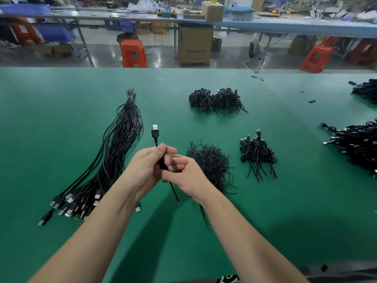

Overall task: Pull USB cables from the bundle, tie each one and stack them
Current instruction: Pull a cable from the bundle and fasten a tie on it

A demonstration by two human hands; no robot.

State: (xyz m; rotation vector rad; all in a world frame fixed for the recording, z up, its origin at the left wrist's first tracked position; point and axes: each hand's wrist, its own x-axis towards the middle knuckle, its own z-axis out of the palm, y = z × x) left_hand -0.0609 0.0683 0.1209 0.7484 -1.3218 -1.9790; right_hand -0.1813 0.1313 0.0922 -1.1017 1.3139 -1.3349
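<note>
Head view: we've got the left hand (145, 167) and right hand (184, 176) clamped around the coiled USB cable (155, 133), and loosening either grip could spring it apart.

matt green table mat (61, 119), shiny metal USB plug (155, 127)

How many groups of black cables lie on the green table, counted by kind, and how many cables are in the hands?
Long bundle of untied cables: 1
Heaps of tied cables: 4
Heap of loose thin ties: 1
Cable held in the left hand and right hand: 1
Total: 7
</note>
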